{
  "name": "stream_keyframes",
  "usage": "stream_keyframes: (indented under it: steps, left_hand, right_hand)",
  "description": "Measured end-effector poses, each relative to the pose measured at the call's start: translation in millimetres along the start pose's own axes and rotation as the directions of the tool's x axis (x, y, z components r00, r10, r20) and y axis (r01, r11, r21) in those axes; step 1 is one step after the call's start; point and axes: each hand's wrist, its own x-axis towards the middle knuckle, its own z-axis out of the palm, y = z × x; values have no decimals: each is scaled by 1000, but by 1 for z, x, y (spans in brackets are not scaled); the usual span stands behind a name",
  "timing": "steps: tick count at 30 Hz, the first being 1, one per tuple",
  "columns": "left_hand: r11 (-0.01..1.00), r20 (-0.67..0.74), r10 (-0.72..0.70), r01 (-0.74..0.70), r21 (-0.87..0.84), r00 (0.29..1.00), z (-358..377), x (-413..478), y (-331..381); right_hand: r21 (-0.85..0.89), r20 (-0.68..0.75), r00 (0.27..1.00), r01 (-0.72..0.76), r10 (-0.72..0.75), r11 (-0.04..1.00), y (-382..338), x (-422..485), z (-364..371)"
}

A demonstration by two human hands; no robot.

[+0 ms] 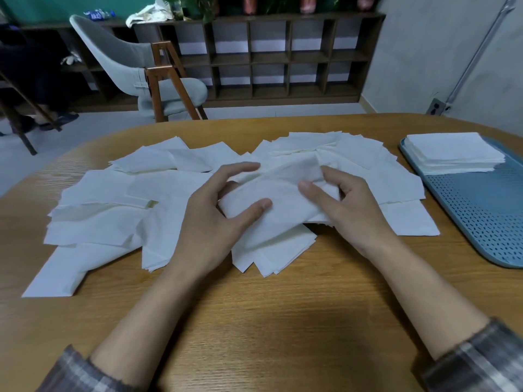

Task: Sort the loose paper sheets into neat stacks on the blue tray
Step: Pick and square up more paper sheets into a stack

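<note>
Rounded wooden table, pale grain. Carries a sprawl of overlapping loose white paper sheets across middle and left. Holds a perforated blue tray at the right edge, just beside the sheets.

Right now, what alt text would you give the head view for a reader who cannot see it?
The left hand and right hand grip a bundle of white paper sheets over a loose spread of sheets on the wooden table. To the right, a blue perforated tray holds one neat stack at its far end.
</note>
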Motion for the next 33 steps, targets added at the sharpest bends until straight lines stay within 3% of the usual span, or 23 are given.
stream_keyframes:
  steps: [4, 11, 19, 33]
  left_hand:
    - [989, -118, -76, 59, -137, 990, -3, 3, 4]
    - [977, -85, -119, 102, -185, 989, -5, 4, 7]
    - [987, -85, -111, 100, -124, 990, -6, 6, 3]
    - [987, -63, -113, 105, -122, 992, 0, 4, 1]
  right_hand:
    - [35, 25, 998, -59, 58, 998, 4, 3, -5]
    - [169, 174, 980, -129, 99, 977, -2, -1, 0]
    - [12, 192, 978, -86, 82, 996, -3, -3, -2]
    - [29, 177, 980, -96, 89, 995, -4, -2, 4]
